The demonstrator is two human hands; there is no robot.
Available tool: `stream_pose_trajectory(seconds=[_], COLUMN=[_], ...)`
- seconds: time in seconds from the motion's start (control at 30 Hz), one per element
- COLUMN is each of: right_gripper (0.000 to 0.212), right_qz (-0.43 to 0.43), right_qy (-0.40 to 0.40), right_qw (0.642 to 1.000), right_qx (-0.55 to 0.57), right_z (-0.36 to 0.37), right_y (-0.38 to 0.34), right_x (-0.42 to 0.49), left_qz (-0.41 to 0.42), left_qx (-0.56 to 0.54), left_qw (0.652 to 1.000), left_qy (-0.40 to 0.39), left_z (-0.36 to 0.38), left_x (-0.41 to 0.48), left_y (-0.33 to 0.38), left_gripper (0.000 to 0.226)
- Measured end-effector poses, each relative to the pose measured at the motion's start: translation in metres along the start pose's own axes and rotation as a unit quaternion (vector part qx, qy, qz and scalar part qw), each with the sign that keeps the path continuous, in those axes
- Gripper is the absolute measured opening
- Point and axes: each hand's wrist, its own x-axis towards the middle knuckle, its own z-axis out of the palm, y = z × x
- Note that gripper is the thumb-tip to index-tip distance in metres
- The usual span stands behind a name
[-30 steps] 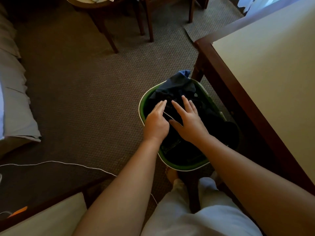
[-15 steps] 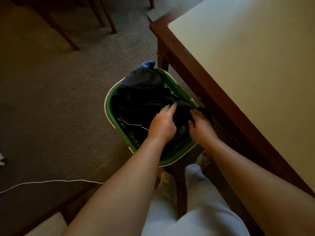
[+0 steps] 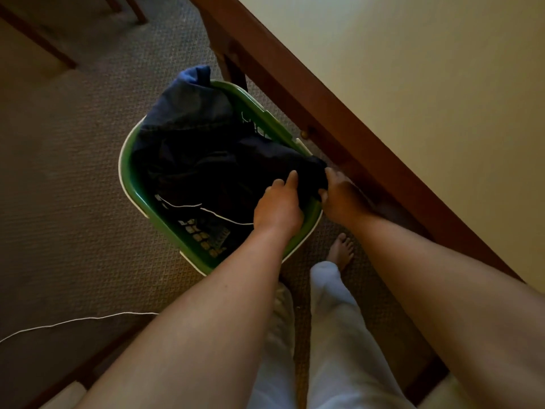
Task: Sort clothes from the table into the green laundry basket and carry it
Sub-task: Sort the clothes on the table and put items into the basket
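Basket [image 3: 138,196] on floor [image 3: 73,202], long axis diagonal along counter [image 3: 413,98] edge. Both hands at its lower-right end: left hand [image 3: 278,208] flat on clothes [image 3: 212,160], right hand [image 3: 339,196] pinching their overhanging fold.

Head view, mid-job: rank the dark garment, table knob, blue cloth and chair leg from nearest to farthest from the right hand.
1. dark garment: pinched by the right hand at the basket's right corner.
2. knob: on the table's wooden side, just beyond the hand.
3. blue cloth: at the basket's far end.
4. chair leg: top left, past the basket.
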Motion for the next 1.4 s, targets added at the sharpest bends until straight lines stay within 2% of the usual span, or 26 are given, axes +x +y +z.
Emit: stream_pose_trajectory(seconds=[0.07,0.13,0.27,0.33,0.43,0.47,0.53,0.63,0.7,0.73,0.77,0.8,0.83,0.87,0.9,0.97,1.0,1.07,1.1,1.13,1.17,1.2,1.23,1.3,1.33,1.4], right_gripper=[0.037,0.030,0.033,0.039,0.053,0.055,0.055,0.048,0.046,0.046,0.047,0.047,0.044,0.039,0.033,0.029,0.038,0.067,0.081,0.089,0.091,0.083,0.067,0.032,0.025,0.021], right_qz=[0.005,0.010,-0.006,-0.007,0.062,0.097,0.152,0.169,0.164,0.161,0.154,0.146,0.136,0.122,0.103,0.047,0.019,-0.001,-0.004,-0.003,-0.003,-0.002,0.000,0.006,0.008,0.023], right_qy=[0.052,0.090,0.073,0.050,-0.016,-0.032,-0.054,-0.092,-0.122,-0.134,-0.144,-0.150,-0.155,-0.150,-0.135,-0.103,-0.098,-0.137,-0.170,-0.201,-0.215,-0.208,-0.185,-0.124,-0.101,-0.075], right_qw=[0.999,0.996,0.997,0.995,0.965,0.942,0.873,0.777,0.708,0.677,0.655,0.648,0.657,0.690,0.745,0.881,0.931,0.983,0.985,0.972,0.955,0.946,0.952,0.982,0.993,0.991], right_qx=[-0.008,-0.013,-0.009,0.083,0.256,0.318,0.461,0.599,0.676,0.706,0.726,0.733,0.725,0.697,0.645,0.459,0.350,0.122,-0.007,-0.121,-0.206,-0.248,-0.245,-0.145,-0.063,0.105], right_z=[0.006,0.007,0.003,-0.003,-0.009,-0.009,-0.007,-0.006,-0.003,-0.002,-0.002,-0.002,-0.003,-0.004,-0.005,-0.005,-0.004,0.000,0.004,0.009,0.015,0.021,0.024,0.026,0.024,0.019], right_y=[0.000,-0.004,-0.022,-0.043,-0.088,-0.103,-0.132,-0.168,-0.184,-0.190,-0.195,-0.199,-0.202,-0.204,-0.203,-0.190,-0.180,-0.157,-0.147,-0.137,-0.128,-0.119,-0.111,-0.101,-0.101,-0.113], right_x=[-0.002,-0.011,-0.030,-0.038,-0.044,-0.045,-0.045,-0.042,-0.039,-0.038,-0.037,-0.037,-0.039,-0.040,-0.041,-0.041,-0.041,-0.041,-0.042,-0.044,-0.049,-0.052,-0.054,-0.054,-0.055,-0.057], left_qz=[-0.010,-0.022,-0.041,-0.041,-0.068,-0.079,-0.105,-0.151,-0.168,-0.179,-0.196,-0.216,-0.230,-0.244,-0.255,-0.258,-0.249,-0.228,-0.218,-0.210,-0.198,-0.188,-0.180,-0.179,-0.179,-0.179], left_qx=[-0.008,-0.020,-0.055,-0.064,-0.124,-0.151,-0.230,-0.380,-0.435,-0.455,-0.481,-0.514,-0.556,-0.600,-0.637,-0.671,-0.680,-0.687,-0.685,-0.677,-0.672,-0.669,-0.665,-0.634,-0.611,-0.580], left_qw=[1.000,0.999,0.995,0.992,0.981,0.975,0.960,0.909,0.881,0.868,0.850,0.825,0.792,0.754,0.718,0.677,0.667,0.660,0.664,0.674,0.684,0.693,0.700,0.724,0.739,0.757], left_qy=[0.008,0.014,0.066,0.098,0.132,0.142,0.123,0.077,0.083,0.087,0.089,0.092,0.100,0.110,0.121,0.157,0.177,0.202,0.206,0.206,0.202,0.194,0.189,0.204,0.221,0.242], left_z=[0.002,0.001,-0.012,-0.018,-0.024,-0.025,-0.030,-0.037,-0.040,-0.039,-0.038,-0.037,-0.038,-0.040,-0.042,-0.046,-0.050,-0.055,-0.058,-0.059,-0.060,-0.061,-0.062,-0.063,-0.065,-0.061], left_x=[-0.002,-0.005,-0.020,-0.033,-0.054,-0.061,-0.074,-0.089,-0.092,-0.092,-0.092,-0.091,-0.091,-0.090,-0.090,-0.084,-0.081,-0.074,-0.071,-0.068,-0.065,-0.064,-0.063,-0.062,-0.064,-0.068], left_y=[0.000,0.001,-0.004,-0.013,-0.034,-0.042,-0.056,-0.072,-0.081,-0.086,-0.089,-0.092,-0.093,-0.093,-0.093,-0.093,-0.091,-0.086,-0.083,-0.081,-0.079,-0.078,-0.077,-0.075,-0.073,-0.073], left_gripper=[0.070,0.069,0.068,0.067,0.060,0.058,0.059,0.067,0.075,0.073,0.060,0.039,0.021,0.016,0.020,0.020,0.020,0.025,0.026,0.024,0.023,0.023,0.022,0.021,0.025,0.041])
